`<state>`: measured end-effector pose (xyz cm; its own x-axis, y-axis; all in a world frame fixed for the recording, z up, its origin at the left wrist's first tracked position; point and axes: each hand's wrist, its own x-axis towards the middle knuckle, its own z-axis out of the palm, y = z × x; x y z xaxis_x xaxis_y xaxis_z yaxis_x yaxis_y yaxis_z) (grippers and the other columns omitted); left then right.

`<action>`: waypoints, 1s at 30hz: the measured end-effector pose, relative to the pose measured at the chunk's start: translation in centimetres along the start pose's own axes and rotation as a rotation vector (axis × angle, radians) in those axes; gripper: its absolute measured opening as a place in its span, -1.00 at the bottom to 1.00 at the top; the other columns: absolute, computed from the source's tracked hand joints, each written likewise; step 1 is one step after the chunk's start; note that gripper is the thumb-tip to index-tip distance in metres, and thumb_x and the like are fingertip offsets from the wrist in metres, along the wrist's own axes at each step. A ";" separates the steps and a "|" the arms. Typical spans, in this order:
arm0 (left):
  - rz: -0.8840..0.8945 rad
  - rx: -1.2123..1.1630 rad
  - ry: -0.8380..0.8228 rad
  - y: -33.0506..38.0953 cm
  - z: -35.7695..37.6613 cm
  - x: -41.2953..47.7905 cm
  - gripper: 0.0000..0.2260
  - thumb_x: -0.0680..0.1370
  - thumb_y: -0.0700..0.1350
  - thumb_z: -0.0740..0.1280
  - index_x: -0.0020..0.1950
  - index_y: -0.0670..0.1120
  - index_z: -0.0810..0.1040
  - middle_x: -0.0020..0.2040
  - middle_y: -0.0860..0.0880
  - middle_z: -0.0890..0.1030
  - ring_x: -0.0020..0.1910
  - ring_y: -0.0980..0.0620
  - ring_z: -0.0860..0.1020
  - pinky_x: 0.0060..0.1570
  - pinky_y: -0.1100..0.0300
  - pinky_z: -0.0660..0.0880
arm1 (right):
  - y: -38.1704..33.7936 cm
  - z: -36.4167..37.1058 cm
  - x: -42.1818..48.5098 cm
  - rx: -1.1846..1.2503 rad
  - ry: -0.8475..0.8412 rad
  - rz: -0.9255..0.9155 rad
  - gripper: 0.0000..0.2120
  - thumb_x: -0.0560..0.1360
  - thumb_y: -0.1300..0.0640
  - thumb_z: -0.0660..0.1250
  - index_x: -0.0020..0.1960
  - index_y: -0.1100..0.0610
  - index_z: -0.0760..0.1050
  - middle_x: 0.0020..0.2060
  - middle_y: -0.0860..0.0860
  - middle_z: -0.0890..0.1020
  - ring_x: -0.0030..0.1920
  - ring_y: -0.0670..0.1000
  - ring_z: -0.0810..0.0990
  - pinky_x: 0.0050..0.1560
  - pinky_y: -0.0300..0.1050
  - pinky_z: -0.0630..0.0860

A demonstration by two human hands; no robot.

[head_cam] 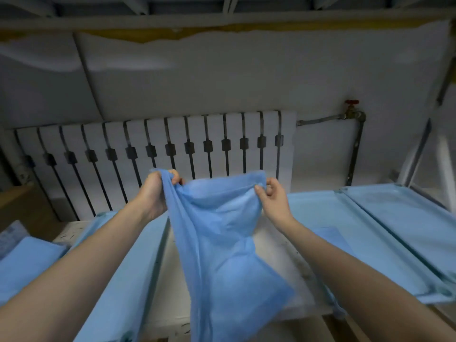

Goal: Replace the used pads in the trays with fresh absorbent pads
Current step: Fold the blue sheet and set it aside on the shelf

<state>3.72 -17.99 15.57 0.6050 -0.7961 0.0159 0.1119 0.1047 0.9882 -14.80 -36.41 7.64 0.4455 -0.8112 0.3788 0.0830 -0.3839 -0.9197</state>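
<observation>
Blue non-woven fabric fills the middle of the scene. An absorbent pad hangs in the air in front of the radiator, held up by its top edge and sagging in loose folds toward the person.

The left hand has its fingers curled tight round a bunched corner of the pad, just below the radiator's middle ribs. The right hand pinches the opposite corner between thumb and fingers, below the radiator's right end. Both hands are raised clear of the counter, with the pad slack between them.

Under the pad the white counter shows, speckled with dark marks. Pale blue trays lie to either side of it. The left tray is in front of the radiator's left half, and the right tray is out past its right end. The far tray is just beside that one, farther from the radiator.

A darker blue sheet lies flat in the right tray. A pile of folded blue pads sits beyond the radiator's left end. A red-handled valve tops the pipe off the radiator's right side.
</observation>
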 end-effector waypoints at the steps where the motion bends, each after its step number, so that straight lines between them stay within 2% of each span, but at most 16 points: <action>1: -0.007 0.031 0.006 0.4 -0.3 -0.8 -0.73 0.41 -0.28 0.04 -0.47 -0.11 0.33 -0.33 -0.10 0.40 -0.34 -0.02 0.36 -0.28 0.15 0.31 | -0.9 -1.0 -0.6 -0.022 0.085 -0.032 -0.84 0.56 0.18 0.27 -0.18 0.12 0.36 -0.36 0.07 0.42 -0.35 -0.02 0.42 -0.31 -0.16 0.37; 3: -0.029 0.163 -0.014 1.0 -0.6 -2.3 -0.73 0.45 -0.27 0.06 -0.42 -0.10 0.40 -0.29 -0.10 0.40 -0.32 -0.03 0.36 -0.31 0.16 0.28 | -2.9 -2.7 -2.3 -0.056 0.188 -0.095 -0.79 0.57 0.17 0.24 -0.21 0.04 0.30 -0.39 -0.04 0.32 -0.39 -0.12 0.30 -0.36 -0.24 0.27; 7: -0.081 0.557 -0.079 1.9 0.2 -5.2 -0.69 0.46 -0.35 0.04 -0.38 -0.14 0.45 -0.32 -0.11 0.47 -0.34 -0.04 0.43 -0.33 0.21 0.38 | -6.1 -4.6 -5.3 -0.179 0.250 -0.229 -0.87 0.60 0.14 0.18 -0.12 0.08 0.31 -0.36 -0.12 0.37 -0.37 -0.21 0.36 -0.34 -0.29 0.29; 11: 0.040 1.069 -0.166 2.7 1.1 -7.4 -0.65 0.39 -0.42 0.07 -0.44 -0.13 0.51 -0.41 -0.11 0.53 -0.40 0.01 0.51 -0.38 0.27 0.35 | -7.5 -6.0 -7.1 -0.180 0.239 -0.262 -0.90 0.60 0.14 0.19 -0.07 0.13 0.31 -0.35 -0.09 0.36 -0.39 -0.17 0.31 -0.35 -0.26 0.28; 14: 0.135 1.397 -0.189 3.5 1.8 -8.3 -0.69 0.32 -0.41 0.15 -0.51 -0.07 0.47 -0.48 0.00 0.48 -0.42 0.05 0.45 -0.36 0.27 0.35 | -8.0 -6.6 -7.7 -0.198 0.260 -0.282 -0.89 0.59 0.16 0.20 -0.02 0.13 0.26 -0.34 -0.07 0.31 -0.39 -0.15 0.29 -0.34 -0.23 0.27; 17: 0.113 1.622 -0.174 3.6 1.9 -8.2 -0.75 0.28 -0.40 0.19 -0.52 -0.10 0.36 -0.47 -0.06 0.41 -0.41 -0.04 0.37 -0.39 0.24 0.30 | -8.1 -6.9 -7.8 -0.254 0.241 -0.346 -0.88 0.58 0.22 0.19 -0.06 0.15 0.23 -0.33 -0.08 0.31 -0.39 -0.14 0.27 -0.37 -0.26 0.24; 21: 0.084 1.633 -0.002 3.3 1.7 -7.0 -0.79 0.35 -0.39 0.16 -0.43 -0.16 0.27 -0.45 -0.11 0.35 -0.49 -0.04 0.33 -0.46 0.24 0.24 | -6.3 -6.7 -6.4 -0.342 0.173 -0.386 -0.82 0.56 0.35 0.14 -0.12 0.11 0.37 -0.33 -0.05 0.43 -0.38 -0.14 0.34 -0.35 -0.35 0.25; 23: 0.150 1.596 0.092 2.9 1.7 -5.9 -0.81 0.38 -0.37 0.12 -0.40 -0.17 0.25 -0.44 -0.09 0.34 -0.47 -0.03 0.29 -0.45 0.22 0.19 | -5.3 -6.1 -5.4 -0.376 0.164 -0.428 -0.73 0.53 0.41 0.14 -0.12 0.13 0.52 -0.24 -0.06 0.51 -0.26 -0.20 0.45 -0.18 -0.44 0.34; 26: 0.109 1.552 0.147 2.0 1.6 -3.8 -0.85 0.39 -0.33 0.12 -0.37 -0.18 0.34 -0.41 -0.10 0.43 -0.43 -0.05 0.42 -0.40 0.21 0.32 | -3.7 -4.8 -3.8 -0.399 0.176 -0.423 -0.68 0.51 0.46 0.14 -0.08 0.22 0.64 -0.16 -0.04 0.53 -0.17 -0.14 0.50 -0.06 -0.51 0.36; 28: 0.006 1.504 0.109 1.1 1.7 -2.2 -0.89 0.38 -0.28 0.11 -0.32 -0.17 0.38 -0.40 -0.12 0.51 -0.42 -0.09 0.53 -0.39 0.24 0.35 | -2.6 -4.0 -2.6 -0.422 0.192 -0.385 -0.67 0.52 0.45 0.13 -0.02 0.21 0.64 -0.14 -0.04 0.53 -0.15 -0.06 0.51 -0.07 -0.37 0.43; 30: -0.094 1.438 0.049 -0.2 1.7 -0.3 -0.90 0.41 -0.21 0.12 -0.30 -0.15 0.36 -0.39 -0.11 0.52 -0.44 -0.09 0.57 -0.41 0.27 0.32 | -1.1 -3.0 -1.1 -0.484 0.184 -0.329 -0.64 0.54 0.41 0.10 0.07 0.17 0.62 -0.10 -0.01 0.52 -0.13 0.02 0.52 -0.11 -0.11 0.48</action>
<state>2.19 -18.74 15.60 0.6697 -0.7420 -0.0323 -0.7065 -0.6499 0.2803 -18.01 -36.42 8.51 0.3009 -0.6621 0.6863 -0.2432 -0.7492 -0.6161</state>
